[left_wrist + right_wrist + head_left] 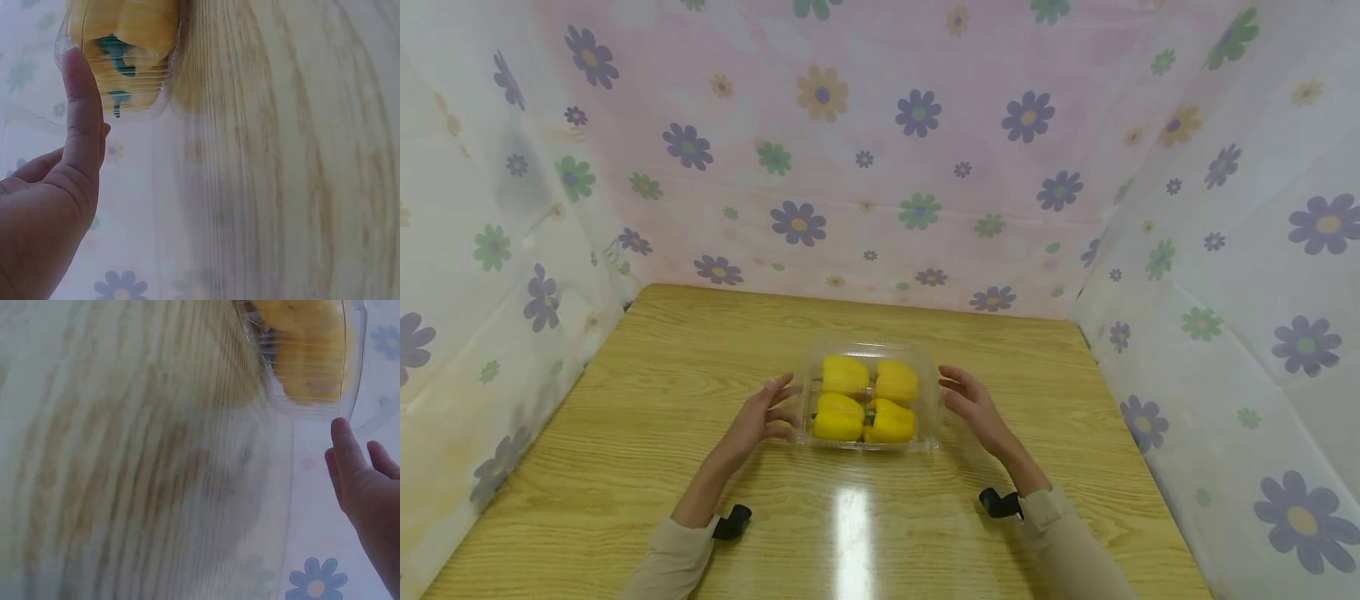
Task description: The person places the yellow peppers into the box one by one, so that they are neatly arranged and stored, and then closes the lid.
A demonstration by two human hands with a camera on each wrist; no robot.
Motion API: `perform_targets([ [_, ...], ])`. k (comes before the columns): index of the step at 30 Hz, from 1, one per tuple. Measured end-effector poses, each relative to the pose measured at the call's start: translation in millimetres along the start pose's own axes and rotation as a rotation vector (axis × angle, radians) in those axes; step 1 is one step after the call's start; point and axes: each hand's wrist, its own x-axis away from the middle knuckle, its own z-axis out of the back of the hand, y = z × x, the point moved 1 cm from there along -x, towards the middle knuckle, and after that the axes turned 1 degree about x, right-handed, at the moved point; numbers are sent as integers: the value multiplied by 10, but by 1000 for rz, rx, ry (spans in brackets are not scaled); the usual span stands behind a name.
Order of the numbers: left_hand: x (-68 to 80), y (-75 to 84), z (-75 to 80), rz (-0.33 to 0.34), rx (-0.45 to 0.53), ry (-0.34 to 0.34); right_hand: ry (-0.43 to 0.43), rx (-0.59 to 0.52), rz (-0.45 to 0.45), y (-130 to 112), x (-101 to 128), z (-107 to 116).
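A clear plastic clamshell box (929, 404) sits on the table with several yellow bell peppers (844, 375) inside, set in two rows. Green stems show through its ridged wall in the left wrist view. My left hand (756, 423) is at the box's left side, fingers spread and loosely bent; in the left wrist view one fingertip (76, 62) overlaps the box's rim. On the other side my right hand (976, 410) has its fingers loosely extended toward the box. One of its fingertips (340, 425) is right at the box's corner in the right wrist view. Neither hand grips anything.
The wood-grain table (700, 350) reaches back to a flower-printed cloth (865, 183), which also hangs along both sides. Dark wrist-worn devices (732, 522) show at both cuffs. A bright light reflection lies on the table in front of the box.
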Motion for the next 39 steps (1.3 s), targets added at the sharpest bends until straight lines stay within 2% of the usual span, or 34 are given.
perform_targets([
  [6, 60, -2, -15, 44, -14, -29, -76, 59, -138, -93, 103, -74],
  [10, 107, 3, -39, 94, -50, -65, -115, 87, -150, -139, 147, -95],
  [15, 150, -6, -27, 124, -101, -97, -159, 83, -188, -154, 191, -92],
  [18, 178, -18, -4, 129, -122, -109, -204, 87, -222, -165, 231, -91],
  [23, 218, -49, 3, 132, -102, -141, -269, 57, -236, -178, 284, -84],
  [28, 229, -72, -17, 117, -85, -128, -318, 22, -226, -183, 329, -86],
  [39, 198, -130, -57, 106, -40, -104, -323, -17, -252, -166, 359, -109],
])
